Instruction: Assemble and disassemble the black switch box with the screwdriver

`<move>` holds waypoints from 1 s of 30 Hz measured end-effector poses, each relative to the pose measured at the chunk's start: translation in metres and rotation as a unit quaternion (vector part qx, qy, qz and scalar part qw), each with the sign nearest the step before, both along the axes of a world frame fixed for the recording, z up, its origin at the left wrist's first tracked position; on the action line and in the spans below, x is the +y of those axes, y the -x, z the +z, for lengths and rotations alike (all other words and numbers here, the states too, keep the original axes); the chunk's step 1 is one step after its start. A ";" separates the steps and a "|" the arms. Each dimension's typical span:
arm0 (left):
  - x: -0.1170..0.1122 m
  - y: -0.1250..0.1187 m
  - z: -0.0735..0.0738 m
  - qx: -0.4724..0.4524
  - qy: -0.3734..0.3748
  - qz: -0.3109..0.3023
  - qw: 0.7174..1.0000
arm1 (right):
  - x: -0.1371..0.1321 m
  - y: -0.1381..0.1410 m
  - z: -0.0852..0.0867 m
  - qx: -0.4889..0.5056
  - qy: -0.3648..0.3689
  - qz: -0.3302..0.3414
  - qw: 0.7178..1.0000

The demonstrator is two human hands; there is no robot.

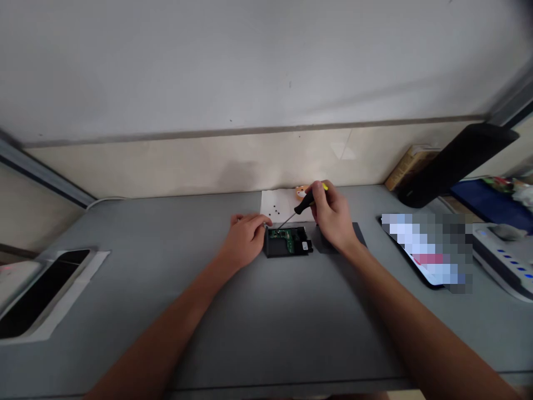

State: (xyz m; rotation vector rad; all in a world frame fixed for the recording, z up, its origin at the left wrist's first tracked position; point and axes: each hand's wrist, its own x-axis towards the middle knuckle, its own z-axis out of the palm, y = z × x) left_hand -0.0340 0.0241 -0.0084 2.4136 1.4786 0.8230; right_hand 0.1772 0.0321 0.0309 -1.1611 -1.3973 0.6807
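- The right hand (331, 215) firmly grips a black-handled screwdriver (305, 202), its thin shaft slanting down to the device's near-left corner.
- The left hand (245, 240) lies curled over that corner, touching it; whether it clasps cannot be told.
- The open black casing (287, 250) shows a green circuit board (280, 234).
- Just behind, small black screws (275, 211) lie on white paper (287, 201).
- A dark mat (345, 239) sits right, on the grey desk (250, 333).

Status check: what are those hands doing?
Right hand grips screwdriver, tip at black housing holding green circuit board. Left hand on its corner. Black screws on white paper behind.
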 end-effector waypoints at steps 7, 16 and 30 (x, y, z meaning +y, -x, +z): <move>0.000 0.000 0.002 0.012 0.010 -0.041 0.999 | 0.000 0.001 -0.005 -0.015 0.000 0.009 1.000; 0.001 0.001 -0.001 -0.009 0.005 -0.067 0.998 | -0.006 0.006 0.002 -0.045 -0.027 0.006 0.999; 0.001 -0.001 0.000 -0.018 0.013 -0.081 0.996 | 0.002 0.040 0.020 -0.009 -0.063 0.059 0.996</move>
